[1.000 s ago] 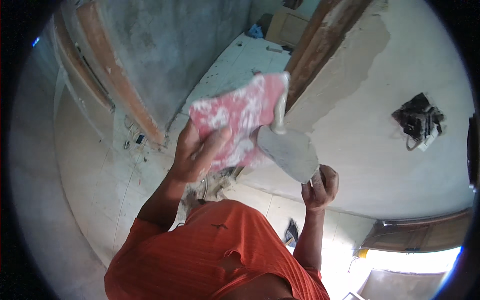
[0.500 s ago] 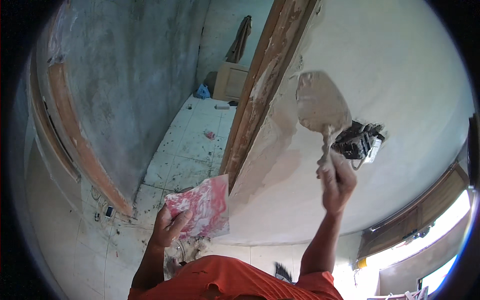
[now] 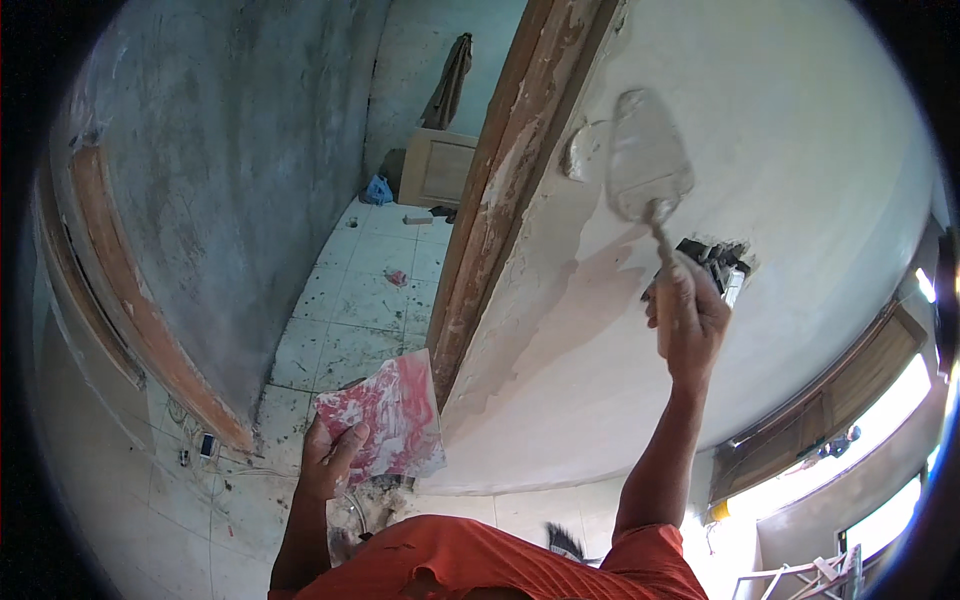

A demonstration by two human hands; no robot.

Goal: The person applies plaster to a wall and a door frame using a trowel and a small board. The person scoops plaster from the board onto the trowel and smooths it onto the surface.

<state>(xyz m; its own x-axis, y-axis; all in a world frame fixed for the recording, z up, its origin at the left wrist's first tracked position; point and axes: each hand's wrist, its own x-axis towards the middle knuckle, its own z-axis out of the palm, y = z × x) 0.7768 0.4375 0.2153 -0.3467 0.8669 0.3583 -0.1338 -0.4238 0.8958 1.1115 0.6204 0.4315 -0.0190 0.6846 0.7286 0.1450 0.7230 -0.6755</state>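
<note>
Just beyond the right hand point(image 3: 692, 315), I see the trowel point(image 3: 650, 155) with a smeared, matt blade, and around it a mostly smooth, matt wall point(image 3: 820, 180). The sheet point(image 3: 390, 415) in the left hand point(image 3: 335, 460) looks stiff and streaky. Past it I make out smooth, grimy tiles point(image 3: 365, 330) and a rough, flaking wooden door frame point(image 3: 500, 160).

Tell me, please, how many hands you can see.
2: left hand, lower left of centre, holding the reddish board; right hand, right of centre, gripping the trowel.
</note>
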